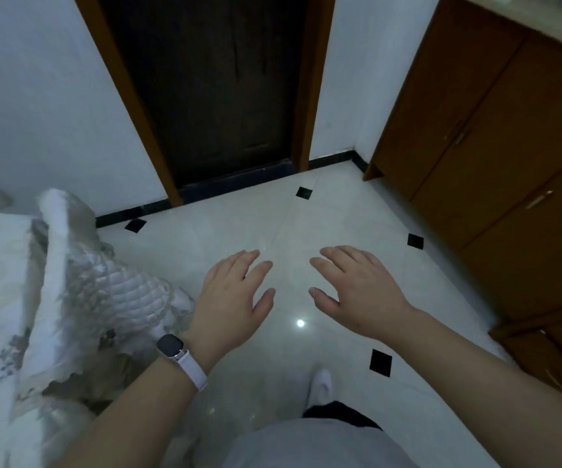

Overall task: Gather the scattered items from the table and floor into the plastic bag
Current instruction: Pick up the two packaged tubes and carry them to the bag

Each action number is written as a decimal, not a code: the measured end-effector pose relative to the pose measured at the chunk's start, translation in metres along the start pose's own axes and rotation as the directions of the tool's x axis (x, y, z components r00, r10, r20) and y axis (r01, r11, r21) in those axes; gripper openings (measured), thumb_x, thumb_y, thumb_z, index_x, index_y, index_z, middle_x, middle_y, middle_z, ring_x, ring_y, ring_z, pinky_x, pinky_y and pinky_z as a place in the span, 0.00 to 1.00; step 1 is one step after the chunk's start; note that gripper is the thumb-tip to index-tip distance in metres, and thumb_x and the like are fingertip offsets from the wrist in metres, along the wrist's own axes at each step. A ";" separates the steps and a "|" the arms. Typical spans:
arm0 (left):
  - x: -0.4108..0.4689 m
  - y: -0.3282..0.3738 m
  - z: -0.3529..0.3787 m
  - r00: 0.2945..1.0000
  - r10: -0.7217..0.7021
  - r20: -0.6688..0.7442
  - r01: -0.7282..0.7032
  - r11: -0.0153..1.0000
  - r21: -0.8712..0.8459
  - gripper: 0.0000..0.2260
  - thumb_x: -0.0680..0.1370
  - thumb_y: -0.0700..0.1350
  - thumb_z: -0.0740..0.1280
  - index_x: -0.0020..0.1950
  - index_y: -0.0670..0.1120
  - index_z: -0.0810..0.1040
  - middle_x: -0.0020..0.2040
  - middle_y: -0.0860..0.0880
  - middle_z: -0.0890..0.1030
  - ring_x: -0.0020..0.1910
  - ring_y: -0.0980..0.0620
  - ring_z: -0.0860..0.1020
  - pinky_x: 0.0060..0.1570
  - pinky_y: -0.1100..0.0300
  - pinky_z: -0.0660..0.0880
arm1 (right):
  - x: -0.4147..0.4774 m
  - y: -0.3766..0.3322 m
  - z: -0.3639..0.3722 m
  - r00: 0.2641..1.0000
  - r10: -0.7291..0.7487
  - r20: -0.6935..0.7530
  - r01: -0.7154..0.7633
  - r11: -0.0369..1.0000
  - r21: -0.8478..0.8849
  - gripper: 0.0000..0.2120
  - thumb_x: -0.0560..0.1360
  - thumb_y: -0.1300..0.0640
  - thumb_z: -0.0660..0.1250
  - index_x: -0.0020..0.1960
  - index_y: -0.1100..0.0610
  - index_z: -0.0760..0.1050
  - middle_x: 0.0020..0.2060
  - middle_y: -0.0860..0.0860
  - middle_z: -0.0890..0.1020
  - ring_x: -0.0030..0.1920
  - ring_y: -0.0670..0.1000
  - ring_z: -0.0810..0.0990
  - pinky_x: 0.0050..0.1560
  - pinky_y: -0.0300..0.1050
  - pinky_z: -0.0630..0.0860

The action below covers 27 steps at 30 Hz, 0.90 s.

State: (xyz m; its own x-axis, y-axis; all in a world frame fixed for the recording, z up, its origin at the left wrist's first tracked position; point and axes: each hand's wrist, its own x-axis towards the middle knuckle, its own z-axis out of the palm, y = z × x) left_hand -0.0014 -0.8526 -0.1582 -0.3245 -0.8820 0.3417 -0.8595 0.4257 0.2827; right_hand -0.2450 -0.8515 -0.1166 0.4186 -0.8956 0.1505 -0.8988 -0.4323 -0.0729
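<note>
My left hand (235,295) and my right hand (357,288) are stretched out side by side over the glossy tiled floor (306,224), palms down. Their fingers are relaxed and spread, and neither hand holds anything. A watch with a pale strap sits on my left wrist. No plastic bag, no table and no scattered items show in this view.
A bed with a white quilted, floral bedspread (80,298) fills the left side. A dark wooden door (212,89) stands ahead in its brown frame. Brown wooden cabinets (495,146) line the right. My white-socked foot (320,386) stands on the tiles below.
</note>
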 end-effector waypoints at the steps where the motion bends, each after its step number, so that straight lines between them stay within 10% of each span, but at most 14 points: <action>1: 0.010 -0.008 0.002 1.000 -0.008 0.002 0.008 1.000 0.005 0.18 0.77 0.52 0.65 0.63 0.45 0.79 0.64 0.42 0.79 0.63 0.39 0.76 0.62 0.44 0.73 | 0.015 0.004 0.005 1.000 -0.013 -0.005 0.013 1.000 0.010 0.24 0.76 0.41 0.58 0.63 0.55 0.77 0.61 0.53 0.79 0.61 0.57 0.76 0.60 0.52 0.72; 27: 0.276 -0.207 -0.001 0.906 -0.423 -0.014 0.401 0.846 0.352 0.20 0.78 0.55 0.61 0.65 0.47 0.78 0.65 0.43 0.78 0.65 0.42 0.75 0.64 0.48 0.70 | 0.455 0.097 0.064 0.902 -0.431 0.022 0.416 0.882 0.222 0.25 0.76 0.41 0.56 0.64 0.55 0.76 0.61 0.54 0.79 0.61 0.57 0.76 0.61 0.55 0.73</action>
State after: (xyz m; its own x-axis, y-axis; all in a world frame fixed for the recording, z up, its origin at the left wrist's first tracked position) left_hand 0.0875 -1.1839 -0.1216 0.0753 -0.9764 0.2025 -0.9961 -0.0643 0.0605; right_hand -0.1337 -1.3079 -0.1182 0.7675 -0.6243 0.1458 -0.5900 -0.7768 -0.2204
